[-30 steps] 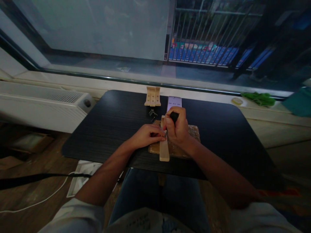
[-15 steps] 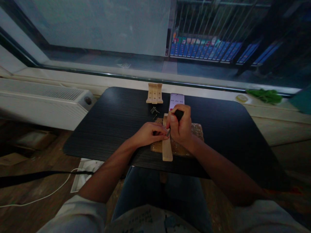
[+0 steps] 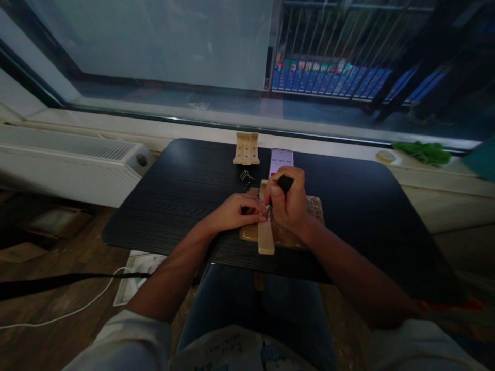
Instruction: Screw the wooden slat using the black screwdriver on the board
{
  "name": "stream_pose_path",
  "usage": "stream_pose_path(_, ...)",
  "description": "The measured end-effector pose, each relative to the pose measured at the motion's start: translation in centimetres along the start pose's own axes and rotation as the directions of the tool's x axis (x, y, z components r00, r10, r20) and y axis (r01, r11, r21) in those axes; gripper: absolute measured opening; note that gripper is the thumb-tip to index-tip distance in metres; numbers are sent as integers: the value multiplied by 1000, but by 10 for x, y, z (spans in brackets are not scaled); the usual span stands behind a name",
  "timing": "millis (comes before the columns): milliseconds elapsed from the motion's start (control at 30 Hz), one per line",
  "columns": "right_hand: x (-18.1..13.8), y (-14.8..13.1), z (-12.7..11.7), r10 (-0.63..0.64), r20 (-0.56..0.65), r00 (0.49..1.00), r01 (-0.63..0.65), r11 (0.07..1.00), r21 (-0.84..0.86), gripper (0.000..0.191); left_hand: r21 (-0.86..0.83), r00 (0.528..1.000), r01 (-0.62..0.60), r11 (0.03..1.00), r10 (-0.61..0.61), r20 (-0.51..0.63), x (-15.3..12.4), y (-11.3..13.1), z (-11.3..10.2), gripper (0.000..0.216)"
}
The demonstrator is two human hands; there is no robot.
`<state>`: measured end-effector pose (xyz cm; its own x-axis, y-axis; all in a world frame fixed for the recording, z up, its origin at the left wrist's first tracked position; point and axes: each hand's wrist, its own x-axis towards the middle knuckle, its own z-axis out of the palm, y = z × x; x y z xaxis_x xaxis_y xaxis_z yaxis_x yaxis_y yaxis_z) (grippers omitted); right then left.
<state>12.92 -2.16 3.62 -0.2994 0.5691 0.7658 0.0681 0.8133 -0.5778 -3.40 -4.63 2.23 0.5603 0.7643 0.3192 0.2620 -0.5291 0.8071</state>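
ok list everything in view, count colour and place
table: one, black, centre, by the window
wooden strip: one, pale, near table edge, on the pad
pad: one, brown, under the strip
phone: one, screen lit, beyond the strip
wooden block: one, pale, far table edge
screws: a few, dark, loose left of the phone
radiator: one, white, left of the table
cloth: one, green, sill at right
black-handled tool: one, gripped upright over the strip
left hand: on the strip, fingertips by the tool's tip
right hand: fist round the tool

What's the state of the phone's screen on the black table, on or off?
On: the flat rectangular smartphone beyond the right hand shows a lit, pale screen.
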Motion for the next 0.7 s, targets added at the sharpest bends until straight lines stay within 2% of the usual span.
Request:
stream_pose_path(100, 1, -1, -2, 5, 42, 999, -6, 1000, 30, 26, -9, 1000, 2, 1000, -2, -10, 0, -1, 1, 14)
stream_pose_path(167, 4, -5, -7, 12, 114, 993, -19, 998, 59, 30, -17, 1000, 9, 1000, -9, -16, 0, -1, 1, 15)
stream_pose_path(267, 13, -15, -21, -2, 255, 967, -37, 989, 147, 32, -15, 1000, 13, 1000, -13, -22, 0, 0, 1, 16)
stream_pose_path(367, 24, -24, -37, 2, 327, 945, -73, 976, 203, 27, -4, 1000, 12, 1000, -12, -24, 1, 2, 1, 16)
stream_pose_path(467, 30, -29, -50, 23, 449, 893, -162, 948, 273, 30, -2, 999, 16, 1000, -17, -27, 1, 2, 2, 18)
stream_pose_path(567, 32, -29, -56, 38, 492, 870, -206, 934, 292, 39, 8, 999, 29, 1000, -29, -34, 1, 1, 2, 19)
stream_pose_path(700, 32, -27, -55, 33, 490, 871, -197, 937, 287, 31, 8, 998, 56, 998, -55, -37, 0, 1, 3, 20)
